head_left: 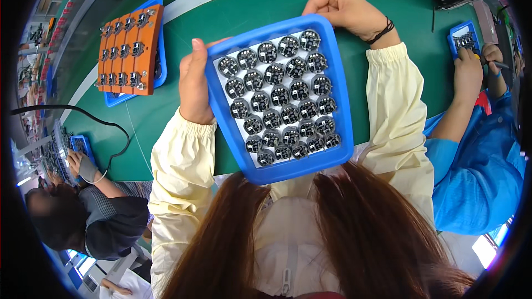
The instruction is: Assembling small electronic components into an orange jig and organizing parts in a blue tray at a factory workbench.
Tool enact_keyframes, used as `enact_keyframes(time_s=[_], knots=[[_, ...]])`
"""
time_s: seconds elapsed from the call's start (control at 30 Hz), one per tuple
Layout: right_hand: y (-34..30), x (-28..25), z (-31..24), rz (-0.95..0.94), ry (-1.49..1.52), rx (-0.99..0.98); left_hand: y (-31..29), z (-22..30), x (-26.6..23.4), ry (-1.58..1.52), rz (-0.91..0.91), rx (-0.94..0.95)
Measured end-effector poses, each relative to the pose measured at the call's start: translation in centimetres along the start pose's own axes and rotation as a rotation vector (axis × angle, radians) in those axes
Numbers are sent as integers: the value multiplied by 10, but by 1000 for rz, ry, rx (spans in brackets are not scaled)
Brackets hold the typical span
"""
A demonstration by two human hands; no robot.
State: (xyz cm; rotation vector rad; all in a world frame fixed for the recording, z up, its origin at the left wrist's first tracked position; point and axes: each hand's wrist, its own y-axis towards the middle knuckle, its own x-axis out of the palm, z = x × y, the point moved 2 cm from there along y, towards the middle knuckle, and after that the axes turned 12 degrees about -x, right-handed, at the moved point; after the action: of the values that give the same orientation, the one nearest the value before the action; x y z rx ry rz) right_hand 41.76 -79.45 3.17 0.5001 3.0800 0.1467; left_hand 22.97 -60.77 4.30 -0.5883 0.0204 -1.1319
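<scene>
A blue plastic tray (339, 133) is held up in front of my body, tilted toward me. Inside it, on a white liner, sit rows of small round black parts (280, 95) with clear rims, several in each row. My left hand (195, 86) grips the tray's left side, thumb up along the rim. At the far right corner, my right hand (343, 11) pinches the rim with bent fingers. A dark band circles my right wrist. Pale yellow sleeves cover both forearms. The fingers under the tray are hidden.
On the green table (183, 19), an orange fixture (128, 50) with rows of small parts rests on another blue tray (161, 50) at the left. A black cable (105, 122) curves at the left. Co-workers sit on both sides, the right one (468, 77) near a small blue tray (458, 29).
</scene>
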Motion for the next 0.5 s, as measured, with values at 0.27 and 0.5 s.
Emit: enact_keyframes(time_s=[0.27,0.5], knots=[[0,0,-3,21,20,-17,1,7,5,2,-37,-12],[-2,4,-3,32,162,-3,-1,5,3,-24,-39,-5]])
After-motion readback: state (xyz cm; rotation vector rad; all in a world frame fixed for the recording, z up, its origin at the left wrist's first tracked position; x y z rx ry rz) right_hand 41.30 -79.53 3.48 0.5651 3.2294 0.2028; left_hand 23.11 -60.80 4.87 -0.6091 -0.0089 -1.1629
